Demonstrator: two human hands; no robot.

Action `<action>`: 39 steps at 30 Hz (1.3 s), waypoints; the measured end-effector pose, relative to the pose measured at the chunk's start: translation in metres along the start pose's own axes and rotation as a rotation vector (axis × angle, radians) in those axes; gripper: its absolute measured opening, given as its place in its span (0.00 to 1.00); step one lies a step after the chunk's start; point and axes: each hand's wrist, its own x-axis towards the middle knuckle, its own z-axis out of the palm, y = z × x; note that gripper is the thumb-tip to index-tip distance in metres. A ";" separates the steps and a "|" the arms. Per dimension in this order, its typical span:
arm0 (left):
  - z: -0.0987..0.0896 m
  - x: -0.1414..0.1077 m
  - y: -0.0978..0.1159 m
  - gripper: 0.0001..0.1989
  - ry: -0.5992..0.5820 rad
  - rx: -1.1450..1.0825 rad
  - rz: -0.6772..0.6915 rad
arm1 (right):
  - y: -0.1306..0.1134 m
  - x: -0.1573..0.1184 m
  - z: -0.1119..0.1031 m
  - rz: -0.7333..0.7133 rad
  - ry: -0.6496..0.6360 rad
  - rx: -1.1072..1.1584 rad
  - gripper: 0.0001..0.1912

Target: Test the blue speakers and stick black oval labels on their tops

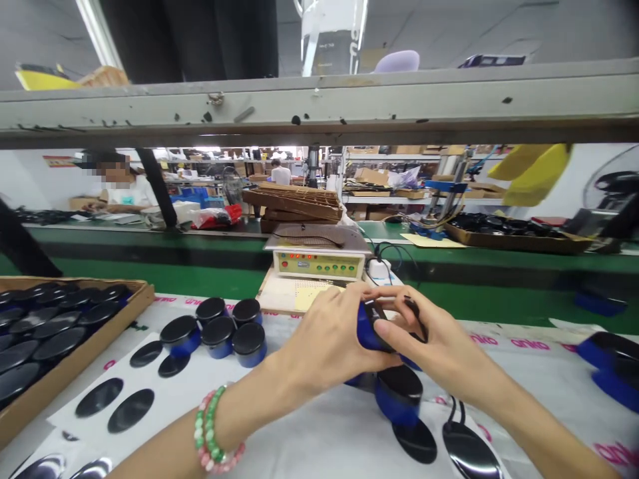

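Note:
Near the middle of the view, my left hand (329, 332) is wrapped round a blue and black round part (368, 327). My right hand (424, 326) meets it from the right, its thumb against the part and its fingers on a small black piece (415, 310). Just below my hands stands a blue cylinder with a glossy black top (399, 386). A flat black disc (415, 440) lies beside it, and another black disc with a cord loop (470, 451) is at its right. Several blue and black cylinders (218, 332) stand left of my hands.
A cardboard tray (142, 303) of black-topped parts is at the left. Black discs lie on a white sheet (100, 426). An electronic control box (319, 263) stands behind my hands. Blue parts (616, 362) sit far right. A shelf beam (349, 100) crosses above; people sit beyond.

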 end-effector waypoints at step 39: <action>-0.067 -0.057 -0.111 0.15 -0.005 0.256 -0.092 | 0.062 0.071 0.059 0.112 -0.380 -0.427 0.11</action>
